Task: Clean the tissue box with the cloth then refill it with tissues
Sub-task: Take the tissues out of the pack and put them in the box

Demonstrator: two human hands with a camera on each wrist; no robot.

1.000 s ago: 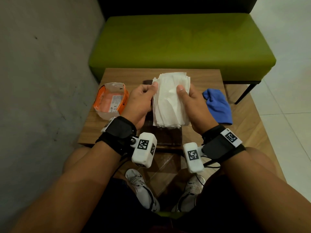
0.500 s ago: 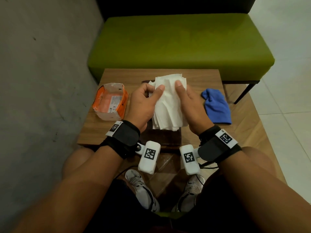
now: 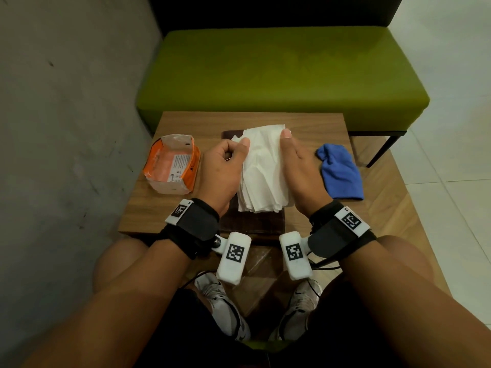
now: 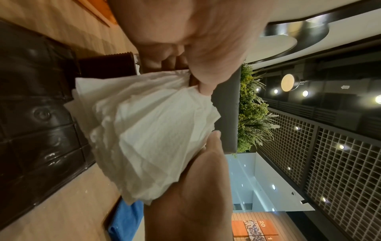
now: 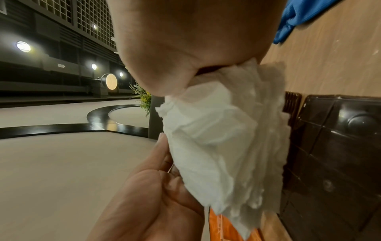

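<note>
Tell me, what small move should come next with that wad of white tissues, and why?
Probably lower the tissue stack into the dark tissue box directly beneath it. The left hand and right hand both grip the stack above the box, and the blue cloth lies set aside on the table, so wiping seems finished. Whether the box is open is hidden.
</note>
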